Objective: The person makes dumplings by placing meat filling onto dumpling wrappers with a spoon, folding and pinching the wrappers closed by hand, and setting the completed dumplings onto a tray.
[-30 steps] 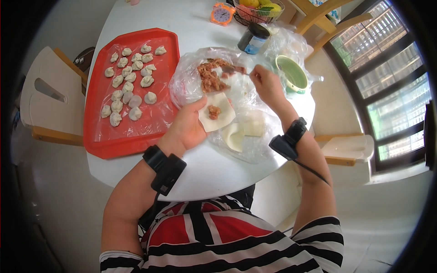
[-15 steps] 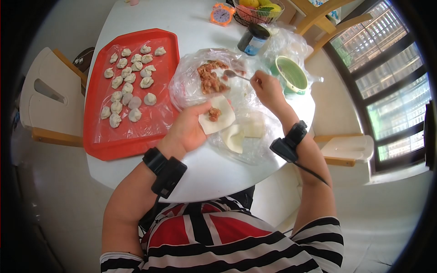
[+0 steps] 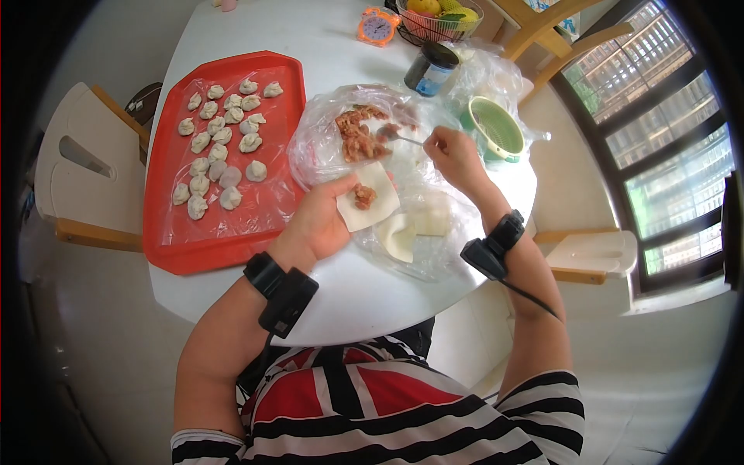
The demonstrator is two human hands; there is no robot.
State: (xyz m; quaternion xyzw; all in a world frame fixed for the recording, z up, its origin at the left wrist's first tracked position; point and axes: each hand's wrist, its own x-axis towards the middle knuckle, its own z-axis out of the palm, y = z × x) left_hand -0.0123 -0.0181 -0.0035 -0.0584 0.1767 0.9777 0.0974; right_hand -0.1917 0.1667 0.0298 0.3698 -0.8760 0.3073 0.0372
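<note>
On the fingers of my left hand [image 3: 319, 218] lies a square dough wrapper [image 3: 378, 211], its edge held by the thumb. A small lump of meat filling [image 3: 363, 196] sits on the wrapper's middle. My right hand [image 3: 456, 159] grips the handle of a spoon [image 3: 407, 139], whose bowl is at the right edge of the minced meat [image 3: 358, 133] in a clear plastic bag [image 3: 310, 128]. More wrappers [image 3: 399, 236] rest on plastic just right of my left hand. Several folded dumplings [image 3: 221, 136] stand on a red tray [image 3: 275, 68] to the left.
Behind the meat stands a dark-lidded jar [image 3: 431, 71]. A green basket [image 3: 493, 128] is right of my right hand. An orange clock [image 3: 377, 28] and a fruit basket [image 3: 440, 29] are at the back of the white table [image 3: 333, 298]. Chairs [image 3: 74, 155] flank the table.
My right hand has shifted slightly left and down with the spoon, bringing its bowl to the meat's edge. My left hand with the wrapper has hardly moved.
</note>
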